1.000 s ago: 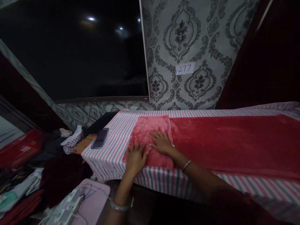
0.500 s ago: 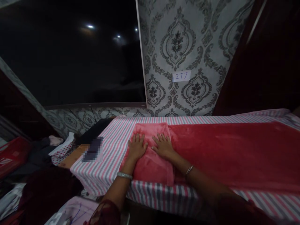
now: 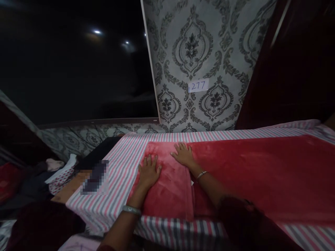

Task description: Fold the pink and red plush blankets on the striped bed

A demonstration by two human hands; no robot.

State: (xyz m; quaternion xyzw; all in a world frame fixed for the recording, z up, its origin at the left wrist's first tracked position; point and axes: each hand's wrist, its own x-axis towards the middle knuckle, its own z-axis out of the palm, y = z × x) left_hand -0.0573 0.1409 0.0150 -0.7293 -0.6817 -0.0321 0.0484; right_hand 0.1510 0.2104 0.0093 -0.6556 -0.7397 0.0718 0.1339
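A red plush blanket [image 3: 251, 174] lies spread along the table, its left end folded over into a lighter double layer. On that folded part, near its left edge, my left hand [image 3: 149, 171] rests flat with the fingers spread. My right hand [image 3: 183, 154] lies palm down at the far right corner of the fold, fingers apart. Neither hand grips the fabric. A small white tag [image 3: 192, 182] shows at the fold's right edge. Beneath the blanket is a striped pink, grey and white cloth [image 3: 117, 170] that hangs over the table's front edge.
A blurred-out dark object [image 3: 94, 177] sits on the striped cloth at the left. Behind the table are a large dark television [image 3: 78, 69] and patterned wallpaper with a paper label [image 3: 198, 85] reading 277. Clothes [image 3: 62, 174] are piled at the far left.
My right hand has slid away from me toward the fold's far corner. My left hand has shifted slightly left and nearer. The camera view has turned a little right.
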